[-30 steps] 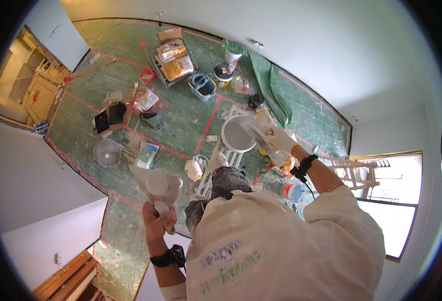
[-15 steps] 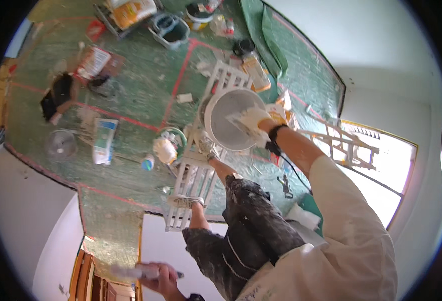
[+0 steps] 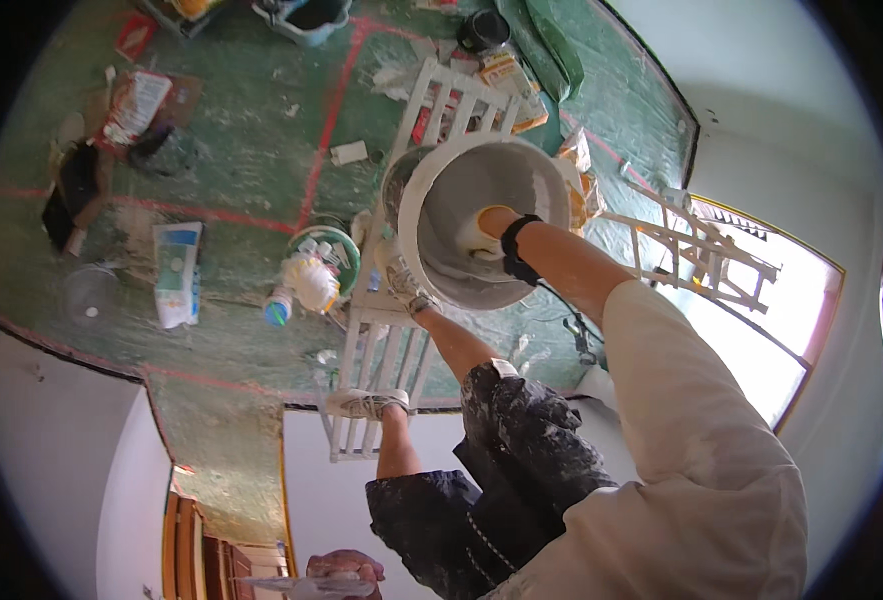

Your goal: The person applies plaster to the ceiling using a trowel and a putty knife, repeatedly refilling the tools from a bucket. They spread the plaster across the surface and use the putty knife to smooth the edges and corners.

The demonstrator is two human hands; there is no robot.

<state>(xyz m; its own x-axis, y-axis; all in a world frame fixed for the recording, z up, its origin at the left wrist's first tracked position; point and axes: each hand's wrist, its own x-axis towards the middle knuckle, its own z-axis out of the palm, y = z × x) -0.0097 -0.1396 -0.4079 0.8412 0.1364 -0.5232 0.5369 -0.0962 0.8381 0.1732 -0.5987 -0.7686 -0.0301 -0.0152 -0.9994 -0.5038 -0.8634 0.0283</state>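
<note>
High above a green floor covering (image 3: pixel 251 190), seen from a head camera looking straight down, a person stands on a white ladder (image 3: pixel 381 350), with one shoe (image 3: pixel 366 403) on a lower rung and the other shoe (image 3: pixel 406 285) on a higher one. Right hand (image 3: pixel 479 236): gloved in pale yellow, with a black wrist strap behind it, reaching down inside a white bucket (image 3: pixel 481 220) that sits at the ladder's top; the glove lies against the bucket's inner wall, but whether its fingers are apart or closed on something cannot be told. Left hand (image 3: pixel 344 567): at the bottom edge of the view, well apart from the bucket, its fingers closed on a flat, plaster-smeared tool (image 3: pixel 281 583), of which only part shows. Clothing: a white top and dark, paint-spattered shorts.

Floor below, marked off by red tape lines (image 3: pixel 326 130): a white tube (image 3: pixel 176 273) lying flat at left, a small round clear lid (image 3: pixel 88 293) beside it, a green-rimmed round tub (image 3: pixel 333 255) just beside the ladder with a white lump and a small bottle near it, a printed bag (image 3: pixel 133 105) on cardboard at upper left, and a dark tray (image 3: pixel 306 15) at the top edge. A second white ladder (image 3: pixel 696 250) lies near a bright window (image 3: pixel 771 320) at right. White walls bound the floor at lower left.
</note>
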